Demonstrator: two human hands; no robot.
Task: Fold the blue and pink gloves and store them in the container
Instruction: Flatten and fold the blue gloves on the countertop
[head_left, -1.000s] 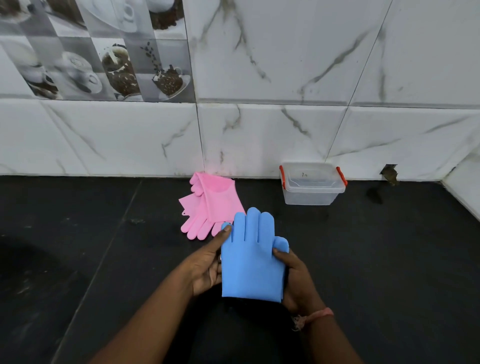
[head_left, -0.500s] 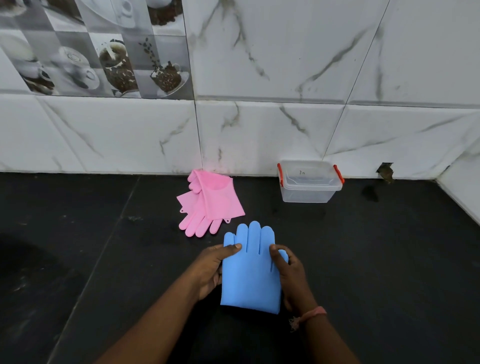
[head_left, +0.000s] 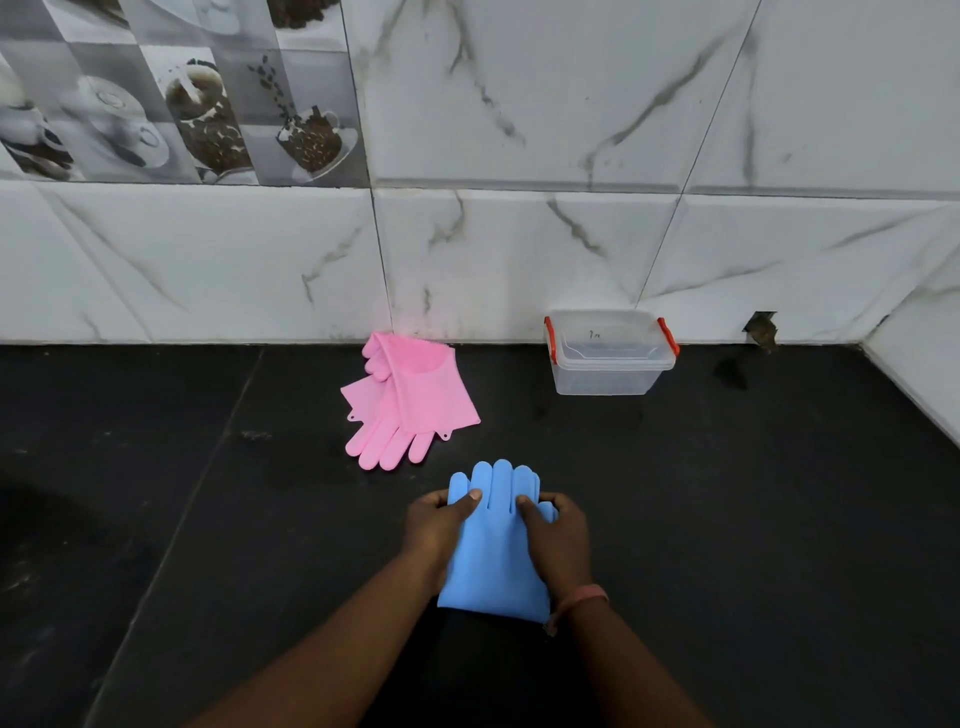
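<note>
A: Between the two sets of fingers, what lies there?

B: The blue gloves (head_left: 493, 551), flat on the black table (head_left: 727, 519), cuff end toward the person, glove tips pointing to the wall (head_left: 519, 249). They look smooth, matte and sky blue, stacked so they read almost as one glove.

A: How do the hands sit on them?

B: The left hand (head_left: 434, 530) grips the left edge, thumb on top near the base of the glove tips, the other fingers (head_left: 428, 503) curled round the edge. The right hand (head_left: 558, 540) grips the right edge the same way, thumb on top, fingers (head_left: 558, 501) wrapped over the side. A pink band (head_left: 584, 597) circles the right wrist.

A: And beyond the fingers?

B: Past the left fingers, a little farther up the table, lie the pink gloves (head_left: 413, 402). They are loosely overlapped, one angled across the other, tips pointing back toward the person, cuffs near the wall. They are apart from the blue ones.

A: The container?

B: Beyond the right fingers, against the wall: a clear box (head_left: 610, 356) with red clips at both ends and its lid on. It stands well apart from both pairs of gloves. Whether anything is inside, I cannot tell.
</note>
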